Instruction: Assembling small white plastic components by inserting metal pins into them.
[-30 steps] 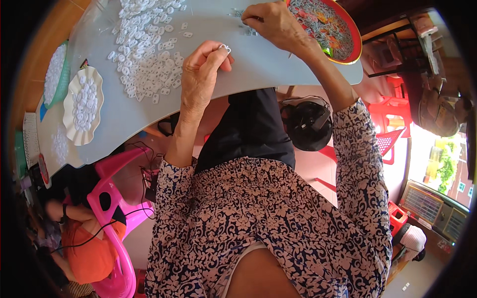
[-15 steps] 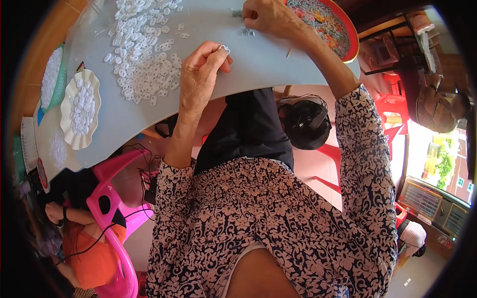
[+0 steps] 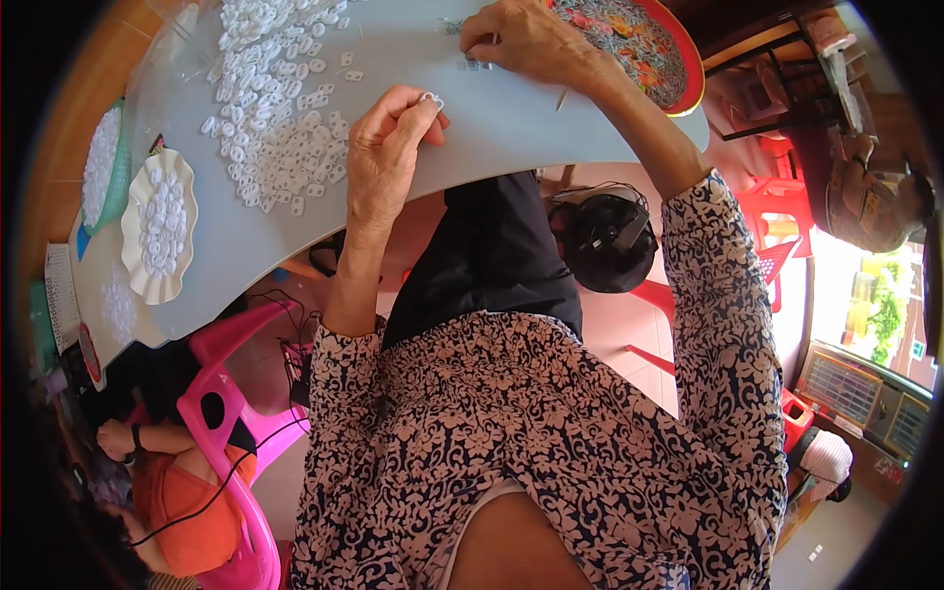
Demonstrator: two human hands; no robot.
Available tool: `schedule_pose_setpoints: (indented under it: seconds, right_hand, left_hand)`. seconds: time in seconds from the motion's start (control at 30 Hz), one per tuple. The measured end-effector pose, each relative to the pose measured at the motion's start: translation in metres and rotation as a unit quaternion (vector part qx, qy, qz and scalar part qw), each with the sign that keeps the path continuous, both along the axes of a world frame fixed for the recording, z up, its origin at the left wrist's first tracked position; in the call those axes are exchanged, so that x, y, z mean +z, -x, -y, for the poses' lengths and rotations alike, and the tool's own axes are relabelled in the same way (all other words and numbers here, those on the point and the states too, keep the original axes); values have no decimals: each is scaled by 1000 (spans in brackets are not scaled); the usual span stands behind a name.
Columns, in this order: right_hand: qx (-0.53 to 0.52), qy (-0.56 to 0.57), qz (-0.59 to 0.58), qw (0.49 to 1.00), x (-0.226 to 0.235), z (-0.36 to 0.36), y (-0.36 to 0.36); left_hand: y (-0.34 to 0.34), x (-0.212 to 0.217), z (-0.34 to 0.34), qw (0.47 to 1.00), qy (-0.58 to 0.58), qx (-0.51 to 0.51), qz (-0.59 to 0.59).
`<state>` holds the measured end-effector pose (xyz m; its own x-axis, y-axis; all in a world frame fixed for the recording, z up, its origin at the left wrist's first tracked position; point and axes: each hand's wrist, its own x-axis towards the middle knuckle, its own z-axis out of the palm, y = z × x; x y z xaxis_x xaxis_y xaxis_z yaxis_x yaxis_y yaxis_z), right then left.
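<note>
Two hands work over the grey table [image 3: 551, 138], and little changes from the frames just before: the view slides slightly, so the table sits a touch further left in the frame. The left hand [image 3: 383, 147], in the upper middle, keeps one small white piece [image 3: 433, 101] pinched between thumb and fingertips, its other fingers loosely curled. The right hand [image 3: 526, 39], at the top just right of centre, stays bent beside a few small grey pieces [image 3: 476, 65], fingers drawn together — whether they grip one I cannot tell. To judge by that, the same step goes on, with the white piece held ready

At upper right lies a red-rimmed tray [image 3: 692, 61] full of grey bits, a thin stick [image 3: 561, 99] just below the right wrist. Loose white pieces [image 3: 280, 162] spread over the upper left, with a wavy cream dish [image 3: 132, 226] and a green basket [image 3: 123, 177] further left, both holding white bits. The right hand's own knuckles stand in the way — they partly cover its fingertips, and its forearm passes close by the tray
</note>
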<state>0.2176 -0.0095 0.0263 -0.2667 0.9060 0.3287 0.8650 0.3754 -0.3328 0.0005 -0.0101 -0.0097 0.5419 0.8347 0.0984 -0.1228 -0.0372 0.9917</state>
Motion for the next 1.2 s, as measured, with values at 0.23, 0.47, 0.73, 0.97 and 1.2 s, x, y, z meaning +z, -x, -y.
schedule_pose_setpoints:
  seconds: [0.23,0.47,0.73,0.97,1.2]
  right_hand:
    - [-45,18,123,991,-14,1,15]
    - [-56,39,134,989,-12,-6,18]
    - [-41,27,65,997,-11,-6,13]
    - [-117,121,-436,884,-10,18,26]
    - [-77,178,-598,778,-31,52,54]
  left_hand:
    - [-1,-4,1,1000,1,3,14]
    - [-1,-6,-1,1000,-3,0,22]
    - [-1,-8,-2,1000,-12,1,8]
    - [1,-6,-2,1000,-9,-6,13]
    - [-1,-12,-3,999,14,-8,42]
